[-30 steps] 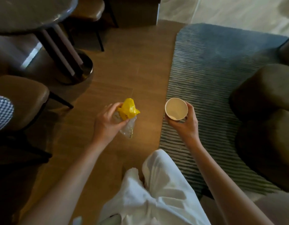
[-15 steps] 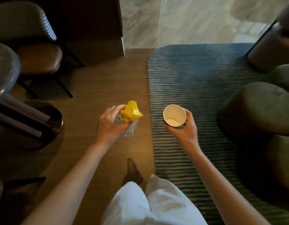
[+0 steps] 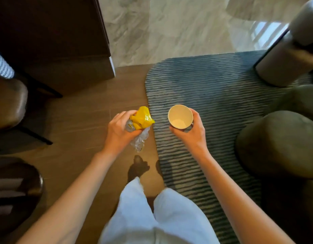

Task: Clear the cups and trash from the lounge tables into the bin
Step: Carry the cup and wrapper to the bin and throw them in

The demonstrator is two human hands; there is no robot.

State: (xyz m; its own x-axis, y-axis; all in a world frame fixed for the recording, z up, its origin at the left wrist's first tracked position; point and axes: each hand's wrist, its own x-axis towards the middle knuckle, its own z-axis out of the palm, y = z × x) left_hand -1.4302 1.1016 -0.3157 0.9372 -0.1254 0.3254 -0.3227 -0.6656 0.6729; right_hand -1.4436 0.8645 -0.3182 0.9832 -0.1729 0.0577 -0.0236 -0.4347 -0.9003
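My left hand grips a crumpled yellow wrapper together with a scrunched clear plastic bag that hangs below my fingers. My right hand holds a paper cup upright from the side; its inside is pale and looks empty. Both hands are held out in front of me above the floor, the left over the wood, the right over the rug's edge. No bin is in view.
A striped grey-blue rug covers the floor on the right, wooden floor on the left, marble floor ahead. Dark cabinet at upper left, brown chair at left, round poufs and a grey armchair at right.
I have walked forward: the round table slid out of view at the left and the marble floor and cabinet came closer. Both hands keep the same hold on wrapper and cup.
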